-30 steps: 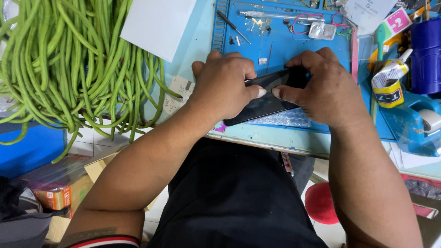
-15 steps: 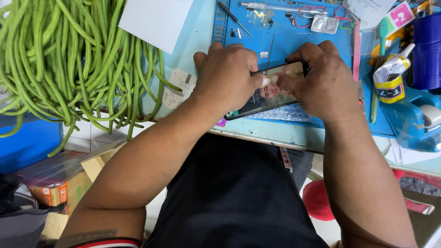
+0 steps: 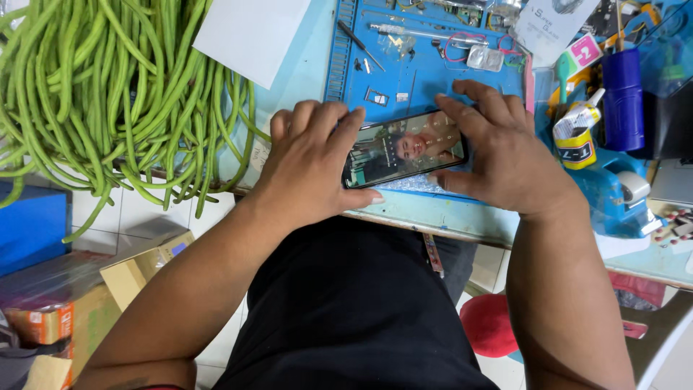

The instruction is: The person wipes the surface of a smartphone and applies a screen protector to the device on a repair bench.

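Two hands, one phone. Left hand [image 3: 312, 160] spread flat, fingers loosely splayed over the phone's [image 3: 404, 148] left end, thumb tucked under its near edge, gripping that end. Right hand [image 3: 498, 155] likewise half open, fingers fanned above the right end, thumb pressed to the near right corner, holding that end. Phone caught between both, lying flat and slightly tilted over the near edge of a blue mat [image 3: 426, 79], dark screen up and mirroring what is above it.

Nearer, below the table edge: one cardboard box [image 3: 141, 267] and one blue box [image 3: 29, 224] on the tiled floor at left, one red stool [image 3: 491, 325] at right.

One heap of long green beans [image 3: 108, 94], too many to count, piled left of the left hand and spilling over the table edge. One white sheet [image 3: 253, 36] beyond the left hand, just beside the beans.

Farther, on the mat past the phone: one screwdriver-like tool [image 3: 357, 43], one small clear packet [image 3: 485, 58], several tiny parts too small to tell apart. At right, well apart from the right hand: one yellow tape roll [image 3: 575, 148], one dark blue cup [image 3: 622, 97], one blue tape dispenser [image 3: 613, 191].
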